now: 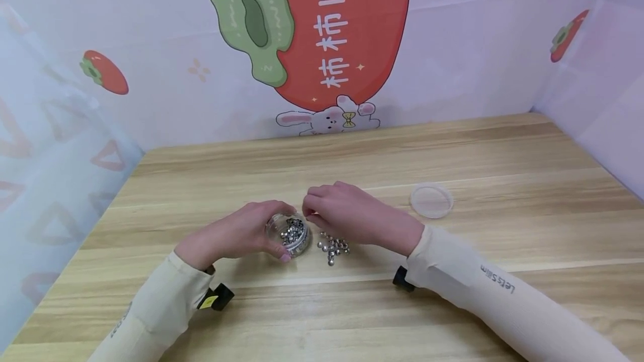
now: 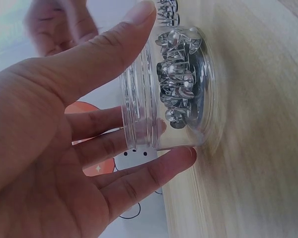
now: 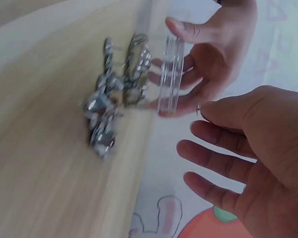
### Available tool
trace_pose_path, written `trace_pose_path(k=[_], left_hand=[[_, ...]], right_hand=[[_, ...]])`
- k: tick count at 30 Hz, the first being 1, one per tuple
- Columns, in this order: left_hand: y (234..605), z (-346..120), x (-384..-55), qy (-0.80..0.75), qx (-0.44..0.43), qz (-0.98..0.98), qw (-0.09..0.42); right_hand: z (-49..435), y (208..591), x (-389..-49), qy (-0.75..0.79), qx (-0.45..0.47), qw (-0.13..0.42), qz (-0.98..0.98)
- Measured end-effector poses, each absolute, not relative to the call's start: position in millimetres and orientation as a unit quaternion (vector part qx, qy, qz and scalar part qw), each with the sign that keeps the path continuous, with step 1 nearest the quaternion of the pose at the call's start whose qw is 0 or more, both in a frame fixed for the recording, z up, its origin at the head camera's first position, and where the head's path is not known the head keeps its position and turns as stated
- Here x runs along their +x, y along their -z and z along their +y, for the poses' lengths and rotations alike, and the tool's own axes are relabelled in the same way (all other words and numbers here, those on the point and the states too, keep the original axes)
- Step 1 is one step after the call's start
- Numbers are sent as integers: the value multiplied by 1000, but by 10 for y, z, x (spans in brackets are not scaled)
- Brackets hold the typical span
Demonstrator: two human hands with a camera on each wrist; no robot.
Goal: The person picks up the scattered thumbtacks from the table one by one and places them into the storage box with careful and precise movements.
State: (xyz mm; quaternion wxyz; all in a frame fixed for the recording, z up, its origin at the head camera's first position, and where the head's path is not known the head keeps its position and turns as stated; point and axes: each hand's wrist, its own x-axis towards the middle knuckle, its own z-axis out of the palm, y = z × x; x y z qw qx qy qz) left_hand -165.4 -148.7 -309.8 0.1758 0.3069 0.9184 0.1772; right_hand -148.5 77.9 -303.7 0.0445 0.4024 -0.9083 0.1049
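My left hand (image 1: 246, 230) grips a round clear plastic jar (image 2: 164, 142) by its sides, thumb on one side and fingers on the other. Silver thumbtacks (image 2: 176, 82) lie heaped inside it, and its top is uncovered. Just right of the jar's mouth is my right hand (image 1: 347, 211), its thumb and forefinger pinching a single thumbtack (image 3: 198, 109), with the other fingers loosely bent. Below that hand a loose pile of thumbtacks (image 1: 333, 248) sits on the table beside the jar; the wrist partly covers the pile in the head view.
A clear round lid (image 1: 431, 201) lies flat on the wooden table (image 1: 312, 317), to the right of the right hand. Printed cloth walls (image 1: 468, 55) stand behind the table and at both sides. Dark wrist-camera mounts (image 1: 221, 297) stick out below the sleeves.
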Motion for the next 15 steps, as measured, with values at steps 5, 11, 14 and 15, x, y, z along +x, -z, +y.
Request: trace_pose_path(k=[5, 11, 14, 15], left_hand=[[3111, -1484, -1657, -186, 316, 914, 172], [3098, -1480, -1658, -186, 313, 915, 176], [3091, -1483, -1650, -184, 306, 917, 179], [3089, -1485, -1647, -184, 304, 917, 180]], right_hand=[[658, 3042, -1476, -99, 432, 98, -891], [616, 3051, -1471, -113, 426, 104, -892], [597, 3058, -1470, -117, 421, 101, -894], [590, 3058, -1468, -120, 420, 100, -894]])
